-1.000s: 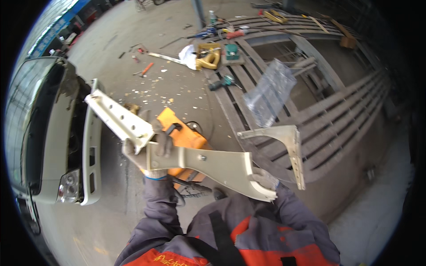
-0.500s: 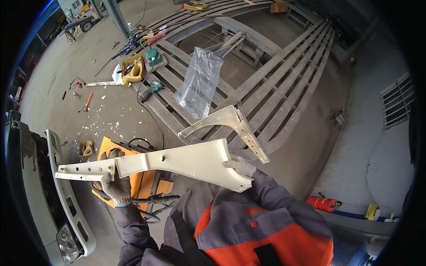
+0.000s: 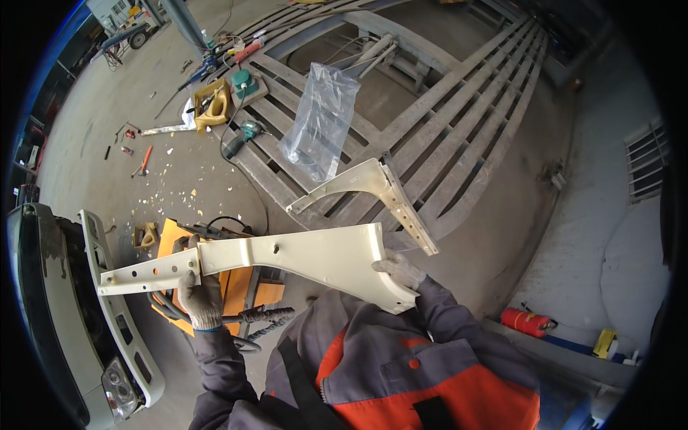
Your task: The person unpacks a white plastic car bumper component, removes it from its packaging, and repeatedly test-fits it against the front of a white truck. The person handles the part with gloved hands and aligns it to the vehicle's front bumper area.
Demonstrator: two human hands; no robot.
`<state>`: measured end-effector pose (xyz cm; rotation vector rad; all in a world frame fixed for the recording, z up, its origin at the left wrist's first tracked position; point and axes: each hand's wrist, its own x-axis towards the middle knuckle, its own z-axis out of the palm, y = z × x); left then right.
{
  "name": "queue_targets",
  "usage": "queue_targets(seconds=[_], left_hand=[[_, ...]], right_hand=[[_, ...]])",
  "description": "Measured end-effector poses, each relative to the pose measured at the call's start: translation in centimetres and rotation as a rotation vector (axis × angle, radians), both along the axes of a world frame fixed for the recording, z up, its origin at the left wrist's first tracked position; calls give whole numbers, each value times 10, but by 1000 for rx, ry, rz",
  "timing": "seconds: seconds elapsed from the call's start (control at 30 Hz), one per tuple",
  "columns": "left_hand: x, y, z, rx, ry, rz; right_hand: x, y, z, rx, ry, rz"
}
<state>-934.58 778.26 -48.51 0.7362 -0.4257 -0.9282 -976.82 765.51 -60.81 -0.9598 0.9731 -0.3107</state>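
Held across in front of my body is a long cream body panel [image 3: 315, 252], with a narrow strip full of holes on its left and a broad flared end on its right. My left hand [image 3: 201, 295], in a knitted glove, grips the narrow strip, thumb on the near side and fingers over the far edge. At the broad end my right hand [image 3: 400, 270], also gloved, is closed on the edge. A similar cream curved panel [image 3: 373, 179] lies past it on the slatted metal frame [image 3: 444, 154], next to a clear plastic bag [image 3: 321, 118].
A cordless drill [image 3: 244, 139], a yellow tool case [image 3: 212, 102] and a green power tool [image 3: 244, 82] lie on the frame's left side. An orange cart [image 3: 236, 290] stands under the panel. At left is a vehicle front [image 3: 64, 301]; at right, a red fire extinguisher [image 3: 528, 322].
The panel and both hands have shifted slightly to the right in the picture. My left hand's fingers show less above the strip. The view has also moved a little.
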Motion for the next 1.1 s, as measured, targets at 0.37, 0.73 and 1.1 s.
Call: queue_targets(seconds=[0.37,0.73,1.1], left_hand=[[-13,11,35,-57,-115,79],[-10,26,48,-30,-109,150],[-19,16,79,-151,-97,196]], right_hand=[[1,7,-1,-23,-61,-80],[16,15,-1,0,-58,-31],[23,10,30,-108,-130,-37]])
